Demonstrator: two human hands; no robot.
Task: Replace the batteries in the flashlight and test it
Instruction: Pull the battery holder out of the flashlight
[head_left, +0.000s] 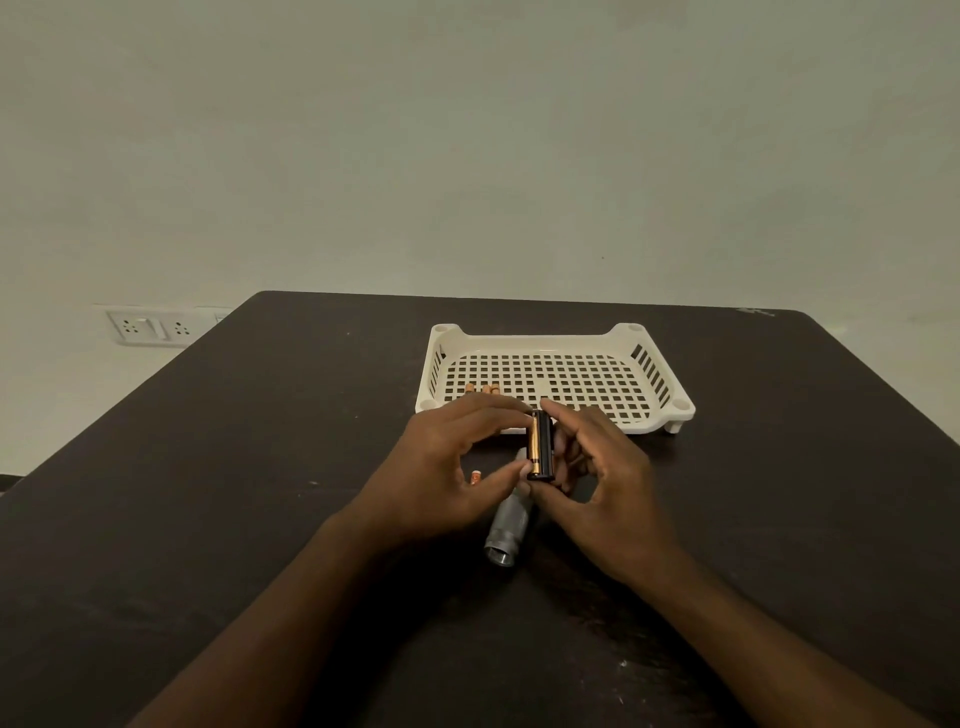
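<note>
A black battery holder (543, 444) with a copper-and-black battery (533, 441) in its left side is held upright between my two hands above the table. My left hand (447, 462) pinches it with thumb and forefinger from the left. From the right, my right hand (602, 467) grips it at top and bottom. Below them the silver flashlight body (508, 530) lies on the dark table, its open end toward me. One loose orange-tipped battery (475, 477) lies on the table by my left thumb. More batteries (483, 388) rest in the white tray.
A white perforated plastic tray (655, 415) stands on the dark table (260, 467) just beyond my hands. A wall socket panel (153, 327) sits on the wall at the far left. The table's far edge runs behind the tray.
</note>
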